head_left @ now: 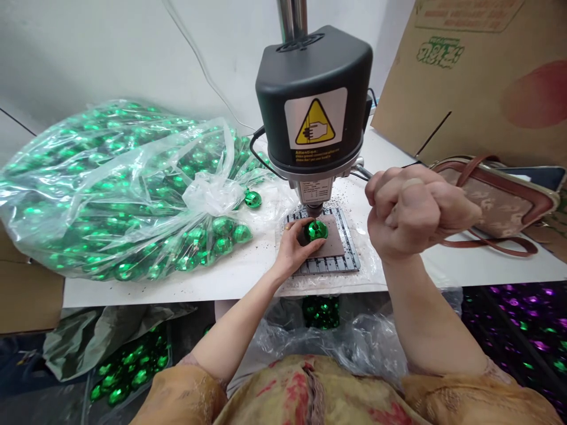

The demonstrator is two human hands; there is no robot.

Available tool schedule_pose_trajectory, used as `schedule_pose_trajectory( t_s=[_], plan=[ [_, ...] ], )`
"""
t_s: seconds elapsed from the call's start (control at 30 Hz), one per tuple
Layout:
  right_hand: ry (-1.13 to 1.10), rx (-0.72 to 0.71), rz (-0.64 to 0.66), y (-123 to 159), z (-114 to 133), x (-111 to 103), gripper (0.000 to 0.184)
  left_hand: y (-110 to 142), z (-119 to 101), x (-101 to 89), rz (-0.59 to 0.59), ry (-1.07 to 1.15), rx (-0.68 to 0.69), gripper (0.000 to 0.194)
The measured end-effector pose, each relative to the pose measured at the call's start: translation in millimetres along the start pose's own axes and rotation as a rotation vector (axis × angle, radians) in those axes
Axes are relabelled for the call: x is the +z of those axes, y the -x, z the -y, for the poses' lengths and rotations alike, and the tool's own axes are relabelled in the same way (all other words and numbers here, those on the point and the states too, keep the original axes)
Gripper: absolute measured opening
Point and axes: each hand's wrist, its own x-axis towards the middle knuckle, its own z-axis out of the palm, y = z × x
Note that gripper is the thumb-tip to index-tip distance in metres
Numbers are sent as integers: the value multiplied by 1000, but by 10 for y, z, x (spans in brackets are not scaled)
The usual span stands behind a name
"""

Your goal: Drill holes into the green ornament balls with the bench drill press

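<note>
My left hand (pixel 296 247) pinches a shiny green faceted ball (pixel 316 229) between thumb and fingers. The ball rests on a brown board on the grooved metal base plate (pixel 352 245), directly under the drill press's chuck (pixel 315 210). Above it stands the black drill press head (pixel 312 88) with a yellow warning label. Raised to the right of the head, my right hand (pixel 410 209) is closed in a fist around the end of the press's lever (pixel 364 170). Most of the grip is hidden inside the fingers.
A large clear bag (pixel 110 195) full of green balls covers the table's left side, with a loose ball (pixel 252 199) beside it. At right are a handbag (pixel 500 195) and a cardboard box (pixel 478 77). More balls (pixel 128 369) lie below the table edge.
</note>
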Motion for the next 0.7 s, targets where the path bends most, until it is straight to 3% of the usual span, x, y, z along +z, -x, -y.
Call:
schedule_pose_trajectory(
  t_s=[0.43, 0.5, 0.57, 0.63, 0.7],
  plan=[
    [106, -69, 18, 148, -28, -68, 50, 15, 8, 9, -7, 52, 11, 47],
    [123, 14, -37, 80, 17, -7, 52, 12, 17, 27, -7, 73, -5, 48],
    [146, 187, -122, -81, 66, 96, 54, 7, 10, 52, -22, 111, -34, 51],
    [179, 243, -198, -294, 93, 210, 54, 27, -26, 70, -77, 134, -65, 52],
    [199, 324, -160, -494, 81, 297, 51, 112, -93, 69, -182, 78, -67, 50]
  ],
)
